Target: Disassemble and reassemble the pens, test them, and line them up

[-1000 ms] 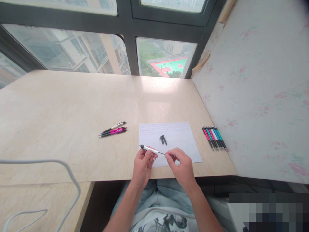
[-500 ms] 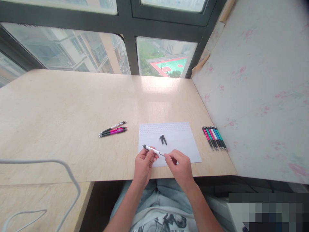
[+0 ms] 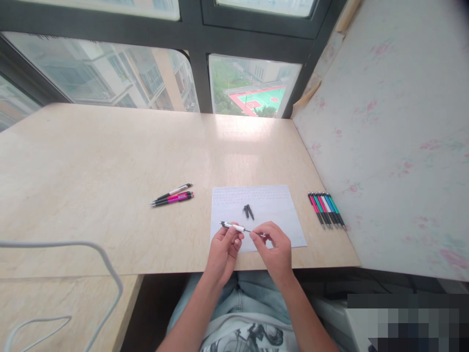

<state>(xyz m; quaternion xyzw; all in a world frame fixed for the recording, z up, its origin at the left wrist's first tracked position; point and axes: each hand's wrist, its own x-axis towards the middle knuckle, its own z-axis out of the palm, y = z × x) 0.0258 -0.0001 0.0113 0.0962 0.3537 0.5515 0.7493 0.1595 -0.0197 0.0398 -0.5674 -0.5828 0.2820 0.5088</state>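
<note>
A white pen barrel [image 3: 234, 227] with a black clip end is pinched between the thumb and fingers of my left hand [image 3: 224, 252]. From its right-hand end comes a thin dark refill [image 3: 248, 231], closed in the fingertips of my right hand [image 3: 275, 248]; a bit of it shows past those fingers. Both hands are over the near part of a sheet of paper [image 3: 286, 215] with rows of faint writing. Small black pen parts [image 3: 248, 211] lie on the sheet just beyond the barrel.
On the left of the wooden table [image 3: 110, 166] lie a few pens [image 3: 174, 198], pink and white with black grips. A row of several coloured pens [image 3: 326, 209] lies by the papered wall [image 3: 395, 146]. A grey cable [image 3: 106, 261] loops at lower left. Windows stand behind the table.
The pen barrel has shifted slightly right and is closer to level. My right fingers sit further along the refill, with part of it now showing beyond them.
</note>
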